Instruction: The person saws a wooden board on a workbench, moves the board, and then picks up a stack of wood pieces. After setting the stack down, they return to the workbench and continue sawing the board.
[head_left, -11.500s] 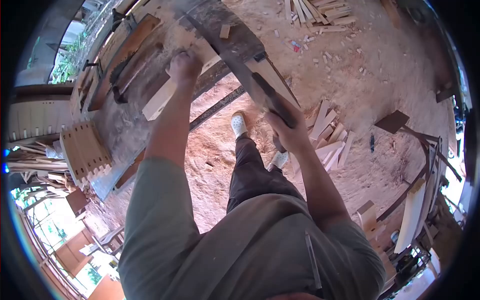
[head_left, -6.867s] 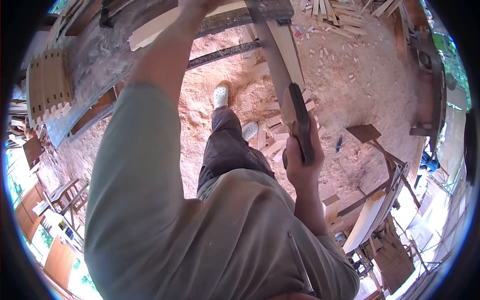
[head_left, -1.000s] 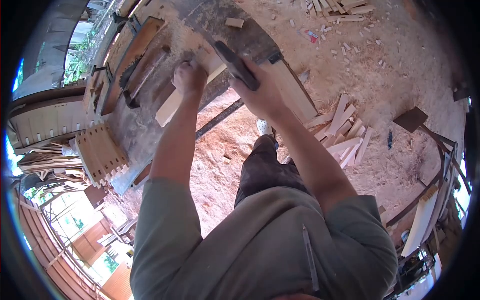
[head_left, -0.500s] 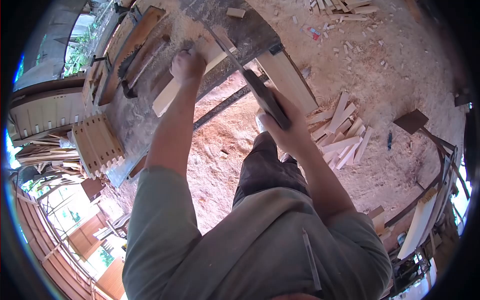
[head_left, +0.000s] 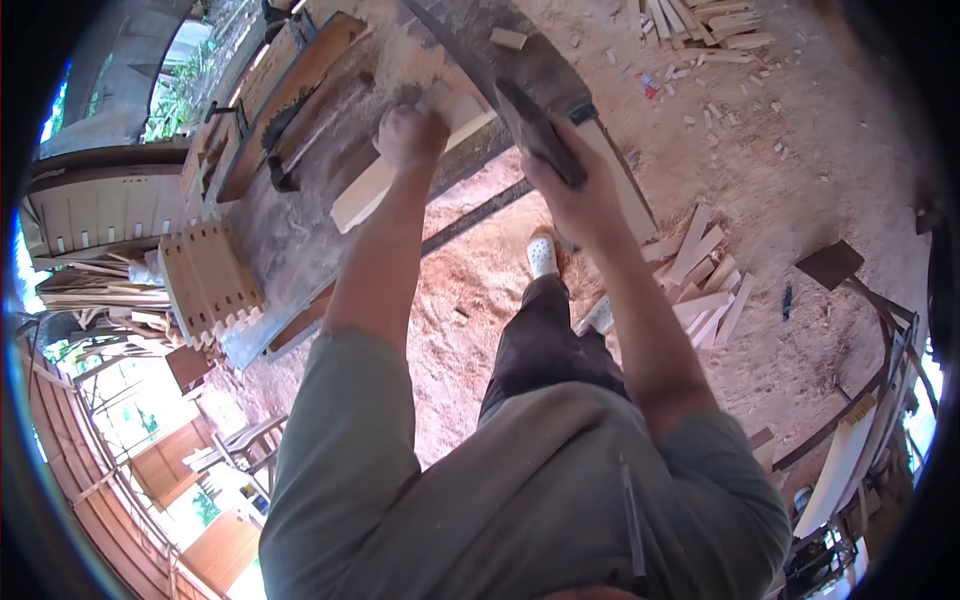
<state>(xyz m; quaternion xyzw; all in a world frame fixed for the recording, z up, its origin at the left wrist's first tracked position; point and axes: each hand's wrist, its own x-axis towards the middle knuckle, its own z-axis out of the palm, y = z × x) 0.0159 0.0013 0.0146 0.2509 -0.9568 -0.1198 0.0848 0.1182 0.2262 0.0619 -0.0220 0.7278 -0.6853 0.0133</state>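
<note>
My right hand [head_left: 575, 195] is wrapped round the dark handle of a handsaw [head_left: 455, 52], whose blade points up and to the left over the workbench. A pale wooden board [head_left: 365, 195] lies at the bench's near edge. My left hand [head_left: 412, 135] rests on this board with its fingers curled, pressing it at its upper part. The saw blade is beside the board's far end; whether it touches the wood cannot be made out.
The dusty workbench [head_left: 310, 215] also bears a hammer-like tool [head_left: 283, 175], a small wood block [head_left: 508, 39] and clamps. Slotted boards [head_left: 210, 280] are stacked at left. Wood offcuts [head_left: 705, 270] lie on the sawdust-covered floor at right.
My right hand and the saw have moved up relative to the bench, and the blade shows broader. The whole view has shifted, and a white shoe now shows. My left hand stays on the board.
</note>
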